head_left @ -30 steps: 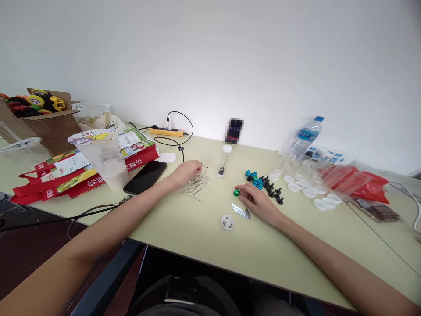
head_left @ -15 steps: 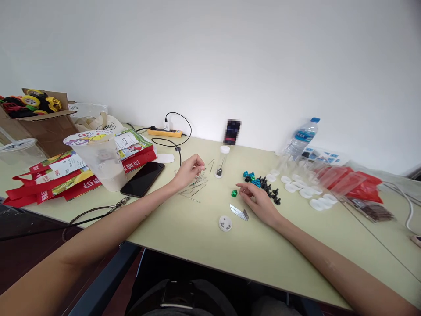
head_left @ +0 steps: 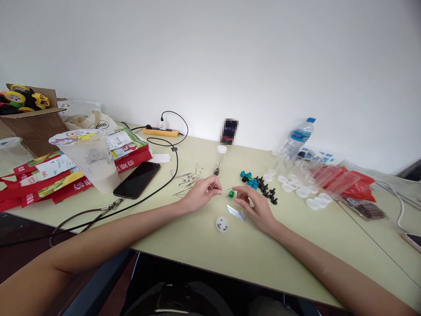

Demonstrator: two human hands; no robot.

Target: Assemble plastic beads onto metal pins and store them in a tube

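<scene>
My left hand (head_left: 203, 194) is over the table with thumb and forefinger pinched; what they hold, if anything, is too small to make out. My right hand (head_left: 255, 204) rests to its right, thumb and fingers apart, beside a small green piece (head_left: 231, 193). A thin wire (head_left: 229, 189) shows faintly between the two hands, close to the right fingertips. Loose thin metal rods (head_left: 187, 177) lie behind my left hand. A clear tube with a white cap (head_left: 222, 149) stands beyond. Near me are a row of silver rods (head_left: 236, 212) and a round white cap (head_left: 222, 224) holding small dark bits.
Blue pieces (head_left: 252, 183) and black pegs (head_left: 269, 193) are heaped right of centre. White discs (head_left: 301, 191), clear tubes (head_left: 324, 175) and a water bottle (head_left: 301, 135) stand farther right. At left are a phone (head_left: 136, 180), a drink cup (head_left: 98, 171) and a cable (head_left: 144, 204).
My left hand has moved right and nearer me, from the loose rods toward the green piece. My right hand stays near that piece. The view has shifted slightly.
</scene>
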